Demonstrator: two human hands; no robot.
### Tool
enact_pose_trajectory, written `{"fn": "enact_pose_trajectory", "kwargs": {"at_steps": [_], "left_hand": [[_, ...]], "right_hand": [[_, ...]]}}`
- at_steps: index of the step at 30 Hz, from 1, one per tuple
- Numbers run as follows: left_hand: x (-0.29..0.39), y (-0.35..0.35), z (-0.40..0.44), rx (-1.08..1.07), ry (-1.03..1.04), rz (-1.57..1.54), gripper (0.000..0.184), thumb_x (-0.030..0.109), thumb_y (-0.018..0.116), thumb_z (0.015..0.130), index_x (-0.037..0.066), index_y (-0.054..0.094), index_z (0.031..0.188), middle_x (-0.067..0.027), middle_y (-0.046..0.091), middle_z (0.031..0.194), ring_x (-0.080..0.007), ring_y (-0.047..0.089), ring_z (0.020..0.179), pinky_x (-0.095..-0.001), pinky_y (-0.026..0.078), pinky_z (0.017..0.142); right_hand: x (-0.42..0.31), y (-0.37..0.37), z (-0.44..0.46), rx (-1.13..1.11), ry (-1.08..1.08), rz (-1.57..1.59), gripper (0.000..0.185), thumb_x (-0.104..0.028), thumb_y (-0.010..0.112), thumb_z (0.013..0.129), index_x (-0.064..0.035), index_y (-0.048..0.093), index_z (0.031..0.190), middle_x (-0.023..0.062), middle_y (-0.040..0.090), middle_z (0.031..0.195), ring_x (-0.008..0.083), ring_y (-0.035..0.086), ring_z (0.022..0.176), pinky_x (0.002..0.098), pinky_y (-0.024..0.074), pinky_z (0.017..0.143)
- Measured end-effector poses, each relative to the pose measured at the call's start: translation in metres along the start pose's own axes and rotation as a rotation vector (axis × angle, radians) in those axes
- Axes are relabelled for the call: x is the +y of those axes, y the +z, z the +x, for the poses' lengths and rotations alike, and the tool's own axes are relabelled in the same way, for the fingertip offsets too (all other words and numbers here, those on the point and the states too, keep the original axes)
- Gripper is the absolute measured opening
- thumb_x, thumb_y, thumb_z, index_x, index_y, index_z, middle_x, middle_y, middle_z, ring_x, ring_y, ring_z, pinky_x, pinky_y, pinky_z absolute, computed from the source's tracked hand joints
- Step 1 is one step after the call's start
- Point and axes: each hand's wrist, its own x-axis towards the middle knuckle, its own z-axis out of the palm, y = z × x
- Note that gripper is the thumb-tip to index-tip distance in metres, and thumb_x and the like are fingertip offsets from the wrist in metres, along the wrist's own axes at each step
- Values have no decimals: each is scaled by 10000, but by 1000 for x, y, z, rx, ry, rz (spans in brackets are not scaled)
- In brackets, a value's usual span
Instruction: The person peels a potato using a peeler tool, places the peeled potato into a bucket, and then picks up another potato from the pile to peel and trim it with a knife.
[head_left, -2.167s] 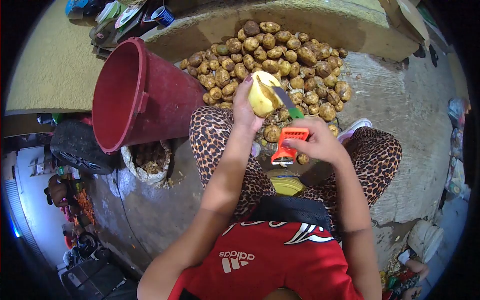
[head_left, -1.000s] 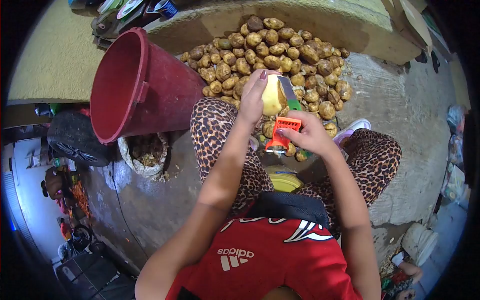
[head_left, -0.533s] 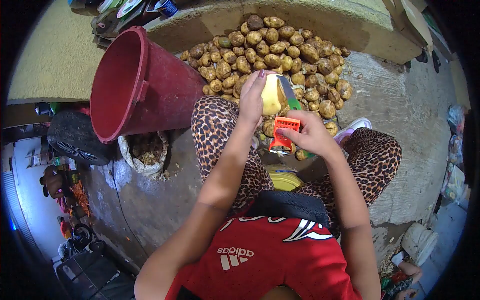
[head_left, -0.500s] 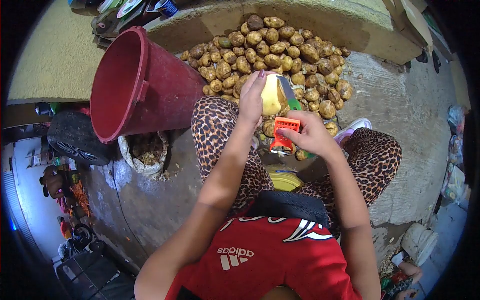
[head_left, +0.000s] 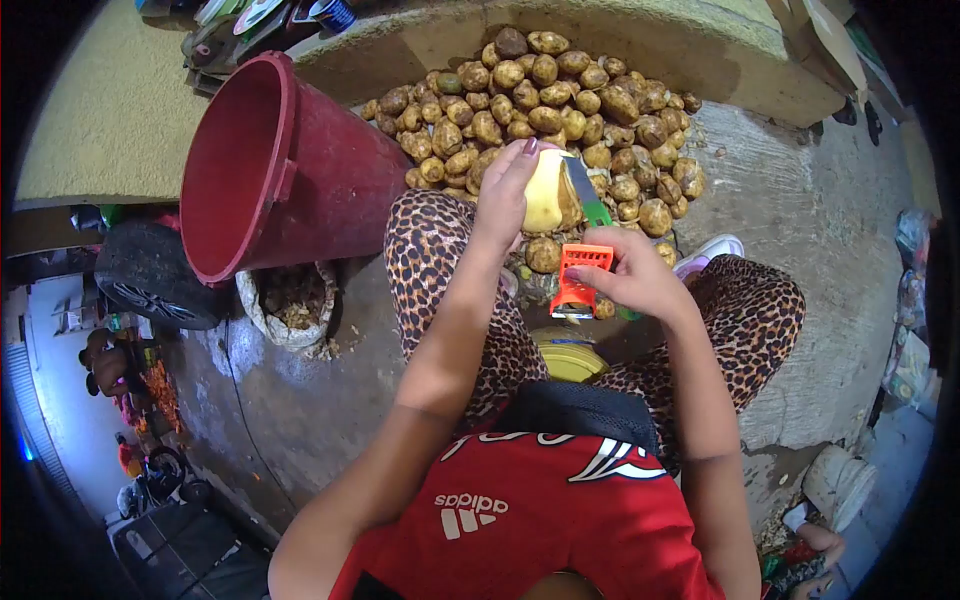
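Nearest, at the bottom edge, is the wearer's red shirt (head_left: 570, 500), and ahead of it two bent legs in leopard-print trousers (head_left: 435, 265), with a round yellow object (head_left: 568, 361) between them. Past that, between the knees, the right hand (head_left: 634, 272) has its fingers clamped on an orange peeler (head_left: 578, 282), thumb pressed to its slotted face; the same grip takes in the green handle of a knife (head_left: 586, 188), whose grey blade slants up and away. Just beyond and to the left, the left hand (head_left: 503, 203) has its fingers wrapped around one side of a large potato (head_left: 544, 196), held up off the floor. Pale yellow flesh shows over most of it, with brown skin along the right side, where the blade lies; from above, I cannot tell whether the edge is biting in. The bared flesh is probably slick, so a hard push could make it roll in the palm and let the blade skid toward the left fingers. Sharing one grip with the peeler could also let the knife twist. Farther off, brown potatoes (head_left: 545, 121) are heaped on the concrete floor (head_left: 745, 180) against a low yellow wall (head_left: 700, 50). Left of the heap stands a large dark red bucket (head_left: 345, 170), with an open white sack (head_left: 257, 312) of scraps beside it.
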Motion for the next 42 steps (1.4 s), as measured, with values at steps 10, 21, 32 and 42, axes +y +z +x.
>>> {"fn": "enact_pose_trajectory", "kwargs": {"at_steps": [10, 21, 32, 42], "left_hand": [[2, -3, 1, -10, 4, 98, 325, 265, 401, 918, -17, 541, 997, -103, 592, 899, -154, 579, 801, -271, 469, 731], [5, 4, -1, 85, -44, -17, 273, 248, 431, 915, 7, 548, 972, -68, 597, 860, -118, 575, 749, -243, 459, 693], [-2, 1, -3, 109, 22, 1, 299, 254, 374, 934, 9, 529, 1007, -79, 583, 891, -141, 576, 796, -270, 469, 727], [-4, 7, -6, 154, 14, -106, 244, 223, 381, 929, 27, 523, 959, -70, 581, 877, -126, 563, 772, -257, 456, 707]], "right_hand": [[-6, 8, -6, 16, 64, 41, 163, -119, 649, 755, -8, 535, 721, -1, 463, 637, 77, 438, 608, 238, 366, 532], [-5, 18, -6, 91, 7, -139, 146, -119, 640, 768, -4, 554, 746, 16, 480, 634, 78, 470, 572, 245, 388, 508], [7, 33, 7, 94, -32, 37, 118, -97, 628, 764, -8, 551, 761, -11, 491, 660, 51, 454, 629, 222, 386, 556], [20, 36, 11, 57, -57, 160, 151, -155, 648, 769, -21, 579, 773, 3, 509, 629, 75, 471, 598, 254, 386, 546]]}}
